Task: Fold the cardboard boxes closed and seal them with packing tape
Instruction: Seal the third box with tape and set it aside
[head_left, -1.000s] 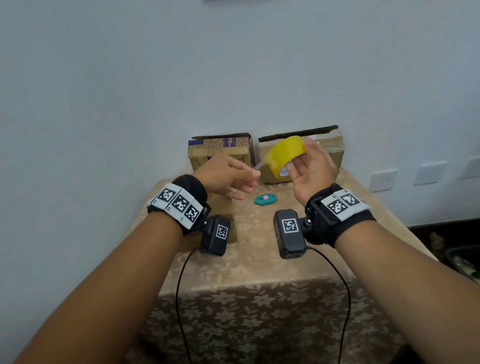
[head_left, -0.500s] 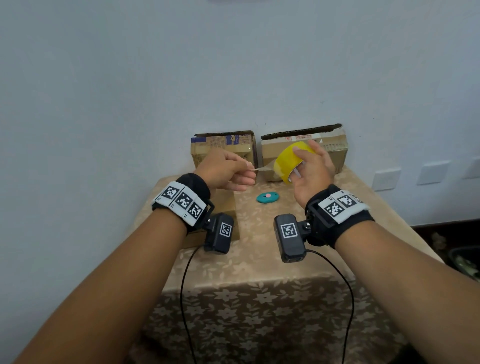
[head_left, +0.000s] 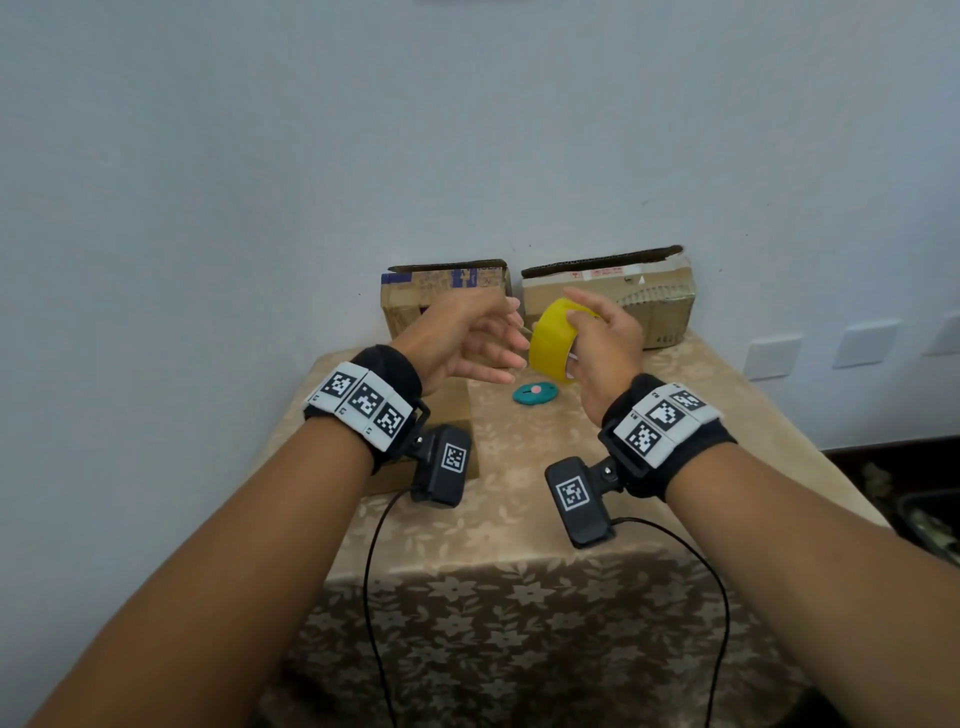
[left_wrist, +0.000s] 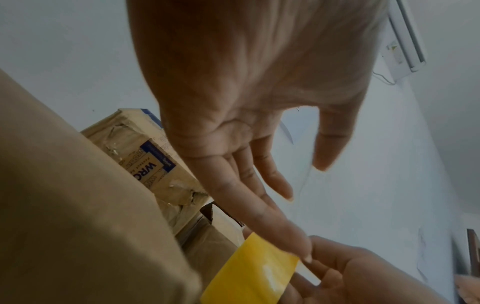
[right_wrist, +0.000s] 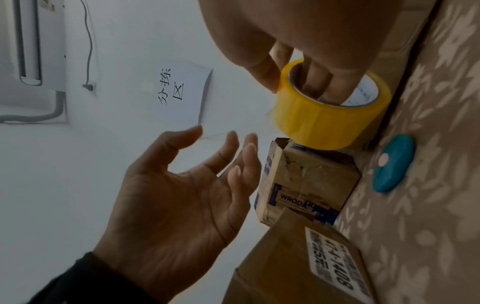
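Released, left hand (head_left: 470, 340) opens — tape roll (head_left: 553, 340) just beside.

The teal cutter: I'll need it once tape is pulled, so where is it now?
In the head view the teal cutter lies on the table, just below the yellow tape roll held up in the right hand.

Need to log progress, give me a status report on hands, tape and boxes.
Right hand holds yellow tape roll, fingers through core. Left hand open beside it, holding nothing. Cardboard boxes unsealed at back; teal cutter on table.
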